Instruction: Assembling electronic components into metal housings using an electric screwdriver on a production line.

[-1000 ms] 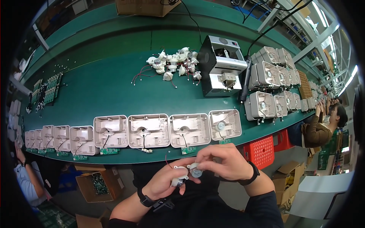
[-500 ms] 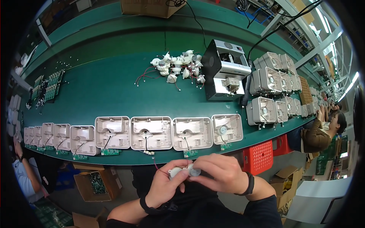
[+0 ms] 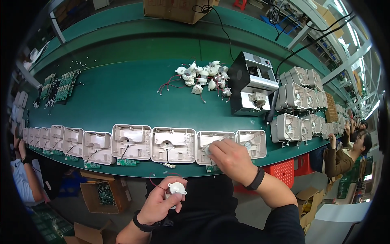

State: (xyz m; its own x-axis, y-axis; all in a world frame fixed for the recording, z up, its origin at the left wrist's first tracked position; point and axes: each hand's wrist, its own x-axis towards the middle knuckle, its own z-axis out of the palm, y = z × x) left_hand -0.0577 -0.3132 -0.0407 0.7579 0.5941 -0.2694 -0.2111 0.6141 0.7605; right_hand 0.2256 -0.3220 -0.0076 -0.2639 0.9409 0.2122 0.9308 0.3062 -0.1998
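Note:
My left hand (image 3: 162, 201) is closed around a white round part with two screw ears (image 3: 177, 188); a thin red wire loops away from it. My right hand (image 3: 233, 159) reaches over a pale plastic housing (image 3: 216, 137), second from the right in the front row. Its fingers pinch a small round disc-like part (image 3: 208, 149), which shows at the left of the fingertips inside that housing. Whether the disc touches the housing floor is hidden. To the right, the end housing (image 3: 262, 143) has a similar round part (image 3: 247, 145) seated in it.
More open housings (image 3: 132, 151) line the table's front edge, with green circuit boards (image 3: 126, 162) hanging below. A pile of white round wired parts (image 3: 198, 88) lies beside a black-and-silver machine (image 3: 248, 85). Stacked housings (image 3: 288, 126) stand right; a red stool (image 3: 282, 173) is below. Co-workers sit both sides.
My hands have parted. The right carried the round disc forward into the second housing from the right; the left moved lower, keeping the white part. The view shifted slightly.

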